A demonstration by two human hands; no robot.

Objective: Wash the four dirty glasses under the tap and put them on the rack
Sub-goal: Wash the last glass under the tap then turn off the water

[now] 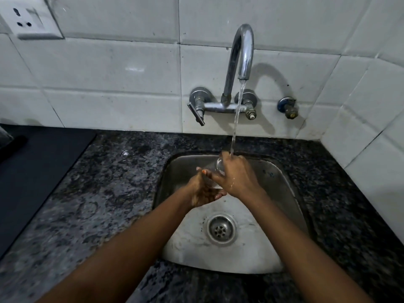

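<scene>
Both forearms reach over the sink [290, 226], left hand [202, 191] and right hand [237, 177] fingers grasping one glass [219, 166] under the running tap [241, 53]; mid-wash, rack and other glasses out of view, progress count unknowable.

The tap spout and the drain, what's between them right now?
In the head view, below the tap spout the water stream falls onto the glass, held by the left hand and right hand above the drain.

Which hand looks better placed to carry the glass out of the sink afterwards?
Probably the left hand: it cups the clear drinking glass from below, while the right hand lies over its top.
</scene>
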